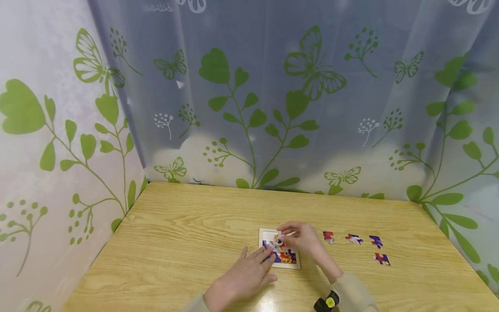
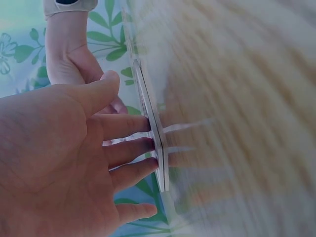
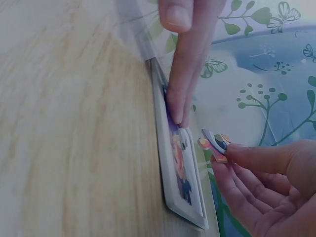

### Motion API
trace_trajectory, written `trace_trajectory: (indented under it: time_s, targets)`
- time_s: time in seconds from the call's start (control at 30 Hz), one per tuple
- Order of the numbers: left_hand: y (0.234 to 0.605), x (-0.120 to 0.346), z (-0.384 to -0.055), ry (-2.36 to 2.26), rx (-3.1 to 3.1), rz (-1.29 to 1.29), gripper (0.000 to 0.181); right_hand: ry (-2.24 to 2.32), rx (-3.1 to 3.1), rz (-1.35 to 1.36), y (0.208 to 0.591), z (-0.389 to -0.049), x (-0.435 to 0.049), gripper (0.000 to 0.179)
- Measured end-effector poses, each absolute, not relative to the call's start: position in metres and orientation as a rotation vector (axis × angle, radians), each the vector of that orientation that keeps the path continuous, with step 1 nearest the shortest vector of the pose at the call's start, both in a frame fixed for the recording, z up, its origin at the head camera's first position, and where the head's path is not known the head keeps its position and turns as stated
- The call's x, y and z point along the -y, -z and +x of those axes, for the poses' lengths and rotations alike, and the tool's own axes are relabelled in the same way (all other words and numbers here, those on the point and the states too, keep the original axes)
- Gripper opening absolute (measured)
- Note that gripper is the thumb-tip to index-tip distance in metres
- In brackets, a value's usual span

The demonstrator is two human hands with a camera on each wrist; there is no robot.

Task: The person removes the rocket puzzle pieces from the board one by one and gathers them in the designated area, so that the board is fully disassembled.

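Note:
A white-rimmed puzzle board [image 1: 260, 236] lies on the table, its near part filled with coloured pieces and a pale bare patch at its far left. The left hand [image 1: 247, 275] rests its straight fingertips on the board's left part; the left wrist view shows the fingers [image 2: 126, 148] reaching over the board's edge [image 2: 159, 148]. Between thumb and fingertips, the right hand [image 1: 306, 240] pinches a jigsaw piece [image 3: 216, 145]. In the right wrist view this piece is tilted and held apart from the board's surface.
Several loose jigsaw pieces lie right of the board, among them a red one [image 1: 328, 236], a white-and-purple one [image 1: 354, 238] and a nearer one [image 1: 381, 259]. The wooden table [image 1: 175, 234] meets a leaf-patterned curtain [image 1: 249, 130] at the back.

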State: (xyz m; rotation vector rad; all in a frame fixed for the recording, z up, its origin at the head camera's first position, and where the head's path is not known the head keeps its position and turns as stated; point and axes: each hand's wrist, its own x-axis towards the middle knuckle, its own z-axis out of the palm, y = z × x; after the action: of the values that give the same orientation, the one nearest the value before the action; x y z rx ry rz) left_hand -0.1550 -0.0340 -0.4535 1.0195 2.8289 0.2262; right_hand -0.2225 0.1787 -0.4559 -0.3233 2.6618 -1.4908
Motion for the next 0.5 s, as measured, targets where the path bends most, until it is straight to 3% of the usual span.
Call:
trace_trajectory:
  time_s: [0.5]
  targets:
    - [0.453, 0.034, -0.154, -0.22, -2.831, 1.013, 0.06, 1.556, -2.652, -0.229, 0.45, -0.226, -0.19, 0.025]
